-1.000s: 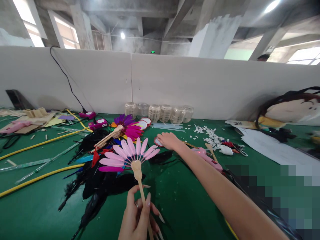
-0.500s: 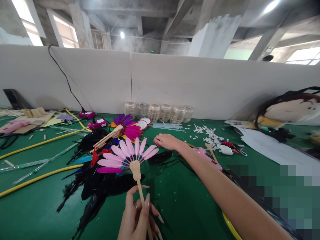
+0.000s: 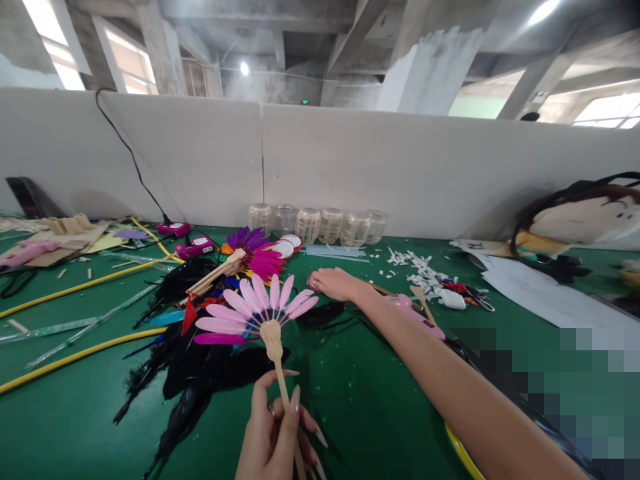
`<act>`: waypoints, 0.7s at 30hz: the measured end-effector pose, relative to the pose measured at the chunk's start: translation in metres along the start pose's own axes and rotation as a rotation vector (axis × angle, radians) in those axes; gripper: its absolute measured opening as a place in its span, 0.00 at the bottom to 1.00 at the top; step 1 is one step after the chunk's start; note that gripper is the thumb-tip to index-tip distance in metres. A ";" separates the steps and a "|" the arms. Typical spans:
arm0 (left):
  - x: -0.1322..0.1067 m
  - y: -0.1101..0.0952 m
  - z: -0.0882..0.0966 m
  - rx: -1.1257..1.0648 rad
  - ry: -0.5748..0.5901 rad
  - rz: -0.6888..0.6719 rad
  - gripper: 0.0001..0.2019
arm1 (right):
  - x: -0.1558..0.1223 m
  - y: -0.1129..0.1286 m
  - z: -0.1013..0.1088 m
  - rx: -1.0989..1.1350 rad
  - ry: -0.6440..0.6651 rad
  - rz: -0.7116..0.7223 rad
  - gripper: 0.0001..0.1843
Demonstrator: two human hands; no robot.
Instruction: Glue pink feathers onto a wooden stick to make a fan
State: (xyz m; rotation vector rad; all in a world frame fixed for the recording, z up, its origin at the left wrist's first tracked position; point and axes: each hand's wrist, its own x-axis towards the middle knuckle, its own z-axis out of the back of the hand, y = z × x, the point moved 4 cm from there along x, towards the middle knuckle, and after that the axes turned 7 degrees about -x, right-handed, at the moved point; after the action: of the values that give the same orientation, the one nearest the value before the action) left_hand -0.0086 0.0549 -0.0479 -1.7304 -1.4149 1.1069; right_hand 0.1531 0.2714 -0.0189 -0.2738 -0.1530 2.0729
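Near the front middle, my left hand [image 3: 277, 427] is closed round the thin wooden handle of a pink feather fan [image 3: 273, 340]. The fan stands upright with its feathers spread, and a pale wooden piece joins them to the handle. Farther off, my right hand [image 3: 334, 283] reaches across the table from the right. Its fingers curl down over a small round red-edged thing [image 3: 313, 281], mostly hidden beneath them. Black feathers [image 3: 200, 360] lie behind and left of the fan. Beyond it rests a wooden-handled bundle of purple and magenta feathers [image 3: 260, 253].
Several glass jars [image 3: 309, 227] line the white partition [image 3: 350, 167]. Under my right forearm lies a pink glue gun [image 3: 415, 317]. White scraps [image 3: 423, 270] and a bunch of keys [image 3: 470, 295] are to its right. Yellow tubes [image 3: 85, 357] cross the left side.
My right hand has shifted very slightly, and more of the round red-edged thing shows at its fingertips. My left hand and the fan stay almost still.
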 end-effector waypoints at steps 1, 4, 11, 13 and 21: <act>0.000 0.000 0.000 0.000 -0.001 0.000 0.28 | 0.000 0.002 0.002 -0.011 -0.001 0.001 0.17; 0.000 0.001 0.001 0.003 -0.002 0.001 0.28 | 0.000 0.007 0.007 -0.029 -0.005 0.012 0.14; 0.000 0.000 0.000 0.005 0.008 0.011 0.28 | 0.002 0.001 0.007 0.068 -0.002 0.010 0.16; -0.001 -0.001 0.000 0.004 0.007 0.005 0.27 | 0.004 -0.004 0.001 0.120 0.000 0.013 0.16; -0.001 0.000 0.000 0.006 0.016 0.001 0.27 | 0.010 -0.019 -0.010 0.260 -0.064 -0.034 0.13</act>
State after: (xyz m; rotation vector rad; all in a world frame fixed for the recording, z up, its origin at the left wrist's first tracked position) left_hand -0.0088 0.0541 -0.0474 -1.7323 -1.3991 1.0949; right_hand 0.1673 0.2898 -0.0259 -0.0464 0.0731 2.0422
